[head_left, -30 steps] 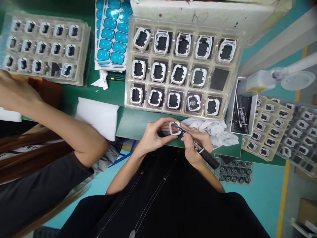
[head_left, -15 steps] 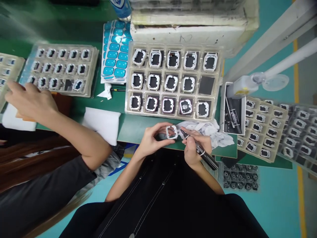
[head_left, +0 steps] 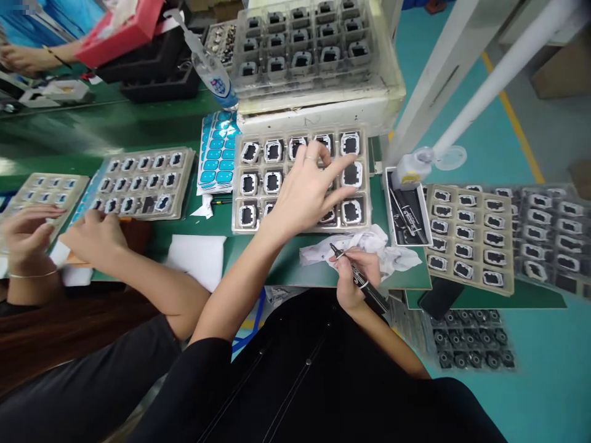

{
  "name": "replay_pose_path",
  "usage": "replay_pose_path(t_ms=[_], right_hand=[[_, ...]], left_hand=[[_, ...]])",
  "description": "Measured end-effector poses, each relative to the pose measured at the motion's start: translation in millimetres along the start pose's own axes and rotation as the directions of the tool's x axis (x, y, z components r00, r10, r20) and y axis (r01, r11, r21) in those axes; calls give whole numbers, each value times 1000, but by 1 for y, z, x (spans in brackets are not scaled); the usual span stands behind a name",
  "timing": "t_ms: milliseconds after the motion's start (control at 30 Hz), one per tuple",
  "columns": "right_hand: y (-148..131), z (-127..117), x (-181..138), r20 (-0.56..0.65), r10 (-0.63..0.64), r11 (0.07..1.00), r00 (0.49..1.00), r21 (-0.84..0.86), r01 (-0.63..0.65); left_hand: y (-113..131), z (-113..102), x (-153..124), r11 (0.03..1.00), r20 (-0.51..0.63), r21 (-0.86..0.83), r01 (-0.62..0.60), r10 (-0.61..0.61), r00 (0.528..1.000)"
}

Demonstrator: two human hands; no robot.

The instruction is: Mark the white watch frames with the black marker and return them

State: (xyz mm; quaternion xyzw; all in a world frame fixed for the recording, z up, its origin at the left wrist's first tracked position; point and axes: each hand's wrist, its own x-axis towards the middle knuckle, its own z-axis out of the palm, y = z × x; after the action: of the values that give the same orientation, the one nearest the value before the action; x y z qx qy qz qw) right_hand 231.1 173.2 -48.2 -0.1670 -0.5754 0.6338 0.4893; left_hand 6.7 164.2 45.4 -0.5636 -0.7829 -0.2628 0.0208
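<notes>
My left hand (head_left: 307,187) is over the clear plastic tray (head_left: 367,221), palm down. Its thumb and index finger are spread apart at the top and bottom edges of a white frame (head_left: 359,175) lying in the right-hand compartment of the middle row. Other white frames, such as one at the lower right (head_left: 352,212), fill compartments around it; my hand hides several. My right hand (head_left: 355,277) grips a black marker (head_left: 370,294), its bare tip pointing up and left. Beneath that tip is a crumpled, stained white cloth (head_left: 318,255).
A white box (head_left: 422,237) of markers stands right of the tray, beside more trays of frames (head_left: 501,246). Teal sticker sheets (head_left: 217,154) and a folded white cloth (head_left: 196,258) lie left. A co-worker's hands (head_left: 95,237) are farther left. Behind stands a pump bottle (head_left: 215,77).
My left hand has moved from beside the marker up to the tray with the white frame, now in the formerly vacant compartment. My right hand still holds the marker. The view has shifted.
</notes>
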Motion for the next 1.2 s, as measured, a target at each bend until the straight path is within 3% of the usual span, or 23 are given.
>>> replay_pose_path(t_ms=[67, 133, 233, 300, 333, 367, 433, 533, 633, 700, 767, 867, 933, 1000, 1067, 1200], right_hand=[[-2, 1, -1, -6, 0, 1000, 1000, -17, 0], [-4, 2, 1, -14, -20, 999, 1000, -36, 19], [-5, -1, 9, -23, -197, 967, 980, -168, 190], [-8, -6, 16, 51, -379, 868, 924, -326, 374], [-9, -9, 19, 107, -445, 806, 889, -386, 449], [-11, -13, 21, 172, -475, 755, 863, -425, 500], [-15, -18, 22, 284, -476, 694, 833, -461, 554], [-22, -21, 20, 433, -442, 631, 785, -472, 616], [-27, -25, 22, 494, -444, 649, 748, -399, 648], [-26, -34, 34, 429, -481, 652, 765, -408, 639], [-20, -50, 55, 319, -496, 612, 808, -531, 586], [-3, -76, 96, 284, -285, 506, 915, -767, 395], [7, -88, 119, 306, -60, 353, 950, -884, 307], [12, -93, 136, 288, 166, 164, 943, -951, 261], [10, -92, 146, 252, 338, 39, 907, -967, 254], [1, -87, 160, 216, 488, 37, 845, -973, 228]], left_hand=[[-12, 15, 16, 1000, 22, 25, -14, 13, 1000], [-8, 19, 17, 999, -19, 32, -22, 22, 1000], [27, 4, -15, 999, -229, -34, 17, -25, 973], [60, -8, -52, 967, -317, -237, 96, -171, 933], [76, -12, -74, 903, -225, -395, 168, -272, 936], [89, -13, -95, 787, -60, -561, 258, -350, 935], [106, -9, -135, 494, 248, -758, 426, -386, 889], [108, 3, -176, 291, 319, -815, 501, -496, 807], [96, 8, -195, 168, 371, -857, 487, -453, 811], [88, 8, -201, 158, 368, -866, 475, -441, 818], [80, 9, -208, 186, 342, -859, 476, -484, 806], [71, 16, -218, 274, 272, -832, 482, -557, 785], [67, 22, -222, 340, 214, -822, 457, -559, 801], [65, 26, -221, 358, 178, -834, 420, -545, 819], [65, 28, -219, 319, 165, -864, 390, -553, 816], [65, 26, -216, 278, 180, -871, 404, -585, 791]])
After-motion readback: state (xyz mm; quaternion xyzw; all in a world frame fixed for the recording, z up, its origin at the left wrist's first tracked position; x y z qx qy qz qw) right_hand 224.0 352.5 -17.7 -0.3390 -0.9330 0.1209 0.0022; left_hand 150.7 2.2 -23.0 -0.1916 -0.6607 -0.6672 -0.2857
